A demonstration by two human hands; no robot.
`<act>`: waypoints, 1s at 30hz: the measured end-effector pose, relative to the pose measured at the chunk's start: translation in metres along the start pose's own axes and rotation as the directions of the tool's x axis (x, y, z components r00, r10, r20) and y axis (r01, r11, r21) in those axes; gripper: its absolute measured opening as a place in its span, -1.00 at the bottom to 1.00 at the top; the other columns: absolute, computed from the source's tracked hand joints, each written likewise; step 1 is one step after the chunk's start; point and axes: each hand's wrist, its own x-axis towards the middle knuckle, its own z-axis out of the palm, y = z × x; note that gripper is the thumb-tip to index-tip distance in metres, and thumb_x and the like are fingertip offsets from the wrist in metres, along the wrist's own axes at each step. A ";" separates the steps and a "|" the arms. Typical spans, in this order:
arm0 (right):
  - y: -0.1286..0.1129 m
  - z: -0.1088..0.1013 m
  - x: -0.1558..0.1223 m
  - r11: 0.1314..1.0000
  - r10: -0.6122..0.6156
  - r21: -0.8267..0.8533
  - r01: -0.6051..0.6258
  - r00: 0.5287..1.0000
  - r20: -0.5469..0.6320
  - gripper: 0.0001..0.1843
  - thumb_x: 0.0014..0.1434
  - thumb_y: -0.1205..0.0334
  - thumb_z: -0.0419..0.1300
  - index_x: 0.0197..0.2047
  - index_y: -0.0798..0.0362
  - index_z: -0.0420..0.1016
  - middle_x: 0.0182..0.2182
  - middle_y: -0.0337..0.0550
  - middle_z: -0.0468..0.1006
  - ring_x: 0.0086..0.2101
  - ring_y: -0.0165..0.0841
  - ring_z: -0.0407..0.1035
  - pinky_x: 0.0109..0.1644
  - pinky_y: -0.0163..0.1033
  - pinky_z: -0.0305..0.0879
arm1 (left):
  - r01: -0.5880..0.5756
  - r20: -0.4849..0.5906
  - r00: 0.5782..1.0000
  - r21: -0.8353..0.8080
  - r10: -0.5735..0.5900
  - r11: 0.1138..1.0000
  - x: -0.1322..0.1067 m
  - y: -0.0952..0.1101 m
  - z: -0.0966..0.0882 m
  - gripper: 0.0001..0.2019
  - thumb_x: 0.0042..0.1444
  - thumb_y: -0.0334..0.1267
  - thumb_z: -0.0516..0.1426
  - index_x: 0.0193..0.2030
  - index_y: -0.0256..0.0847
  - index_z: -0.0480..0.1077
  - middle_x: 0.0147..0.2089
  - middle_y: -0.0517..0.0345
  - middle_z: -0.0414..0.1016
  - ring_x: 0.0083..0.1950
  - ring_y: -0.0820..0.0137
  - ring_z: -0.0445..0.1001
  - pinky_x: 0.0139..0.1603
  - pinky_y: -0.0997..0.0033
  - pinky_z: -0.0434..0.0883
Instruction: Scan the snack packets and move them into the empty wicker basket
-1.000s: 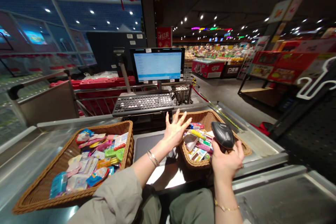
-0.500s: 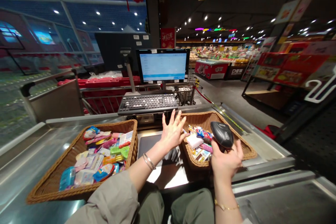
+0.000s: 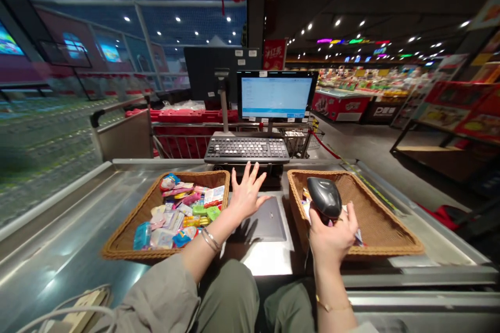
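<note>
My right hand [image 3: 332, 237] grips a dark handheld barcode scanner [image 3: 324, 196], held over the near left corner of the right wicker basket [image 3: 386, 231]. A few small packets [image 3: 305, 199] show in that basket beside the scanner. My left hand [image 3: 245, 195] hovers open, fingers spread, above the dark flat scanner plate [image 3: 265, 221] between the two baskets. It holds nothing. The left wicker basket [image 3: 128, 229] is full of several colourful small packets [image 3: 179, 213].
A keyboard [image 3: 247, 149] and a lit monitor [image 3: 276, 97] stand behind the baskets on the steel checkout counter [image 3: 66, 250]. Red shopping baskets [image 3: 187, 117] sit behind the monitor. Cables [image 3: 58, 312] lie at the near left. Shop shelves [image 3: 461, 114] and an aisle are at right.
My left hand has drawn back leftward from the right basket to above the dark plate, still spread. The view has swung left. The right hand keeps its hold on the scanner.
</note>
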 end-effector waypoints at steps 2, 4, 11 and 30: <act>-0.007 0.004 -0.005 1.000 -0.012 0.021 0.012 1.000 0.008 -0.49 0.02 -0.04 0.26 -0.12 0.24 0.53 -0.05 0.25 0.51 0.23 0.03 0.19 0.24 0.12 0.16 | 0.029 0.000 1.000 0.010 -0.029 1.000 -0.006 -0.015 -0.003 -0.36 0.23 0.11 0.08 0.38 -0.11 0.19 0.52 -0.09 -0.12 0.53 -0.01 -0.20 0.37 -0.48 -0.16; -0.014 0.008 -0.010 0.999 -0.031 0.041 0.030 0.999 0.027 -0.52 0.03 0.00 0.26 -0.14 0.25 0.53 -0.09 0.25 0.54 0.23 0.02 0.19 0.28 0.10 0.13 | 0.063 0.001 0.998 0.023 -0.063 0.998 -0.013 -0.030 -0.006 -0.39 0.25 0.08 0.07 0.37 -0.12 0.19 0.52 -0.08 -0.12 0.53 0.00 -0.19 0.37 -0.47 -0.18; -0.025 0.024 -0.026 0.995 -0.082 0.073 0.075 0.991 0.104 -0.57 0.05 0.04 0.27 -0.12 0.19 0.54 -0.10 0.19 0.58 0.26 0.02 0.15 0.28 0.19 0.10 | 0.180 0.021 0.983 0.044 -0.181 0.983 -0.038 -0.089 -0.013 -0.45 0.29 -0.02 0.04 0.37 -0.10 0.18 0.49 -0.07 0.01 0.52 0.03 -0.08 0.37 -0.48 -0.34; -0.049 0.048 -0.050 0.989 -0.111 0.117 0.086 0.966 0.233 -0.55 0.07 0.01 0.25 -0.09 0.19 0.56 -0.02 0.18 0.55 0.28 0.04 0.11 0.30 0.25 0.05 | 0.124 0.470 0.871 0.070 -0.142 0.990 -0.068 -0.170 0.024 -0.16 0.09 0.11 0.23 0.44 -0.07 0.04 0.47 -0.20 0.05 0.47 -0.05 0.03 0.36 -0.44 -0.43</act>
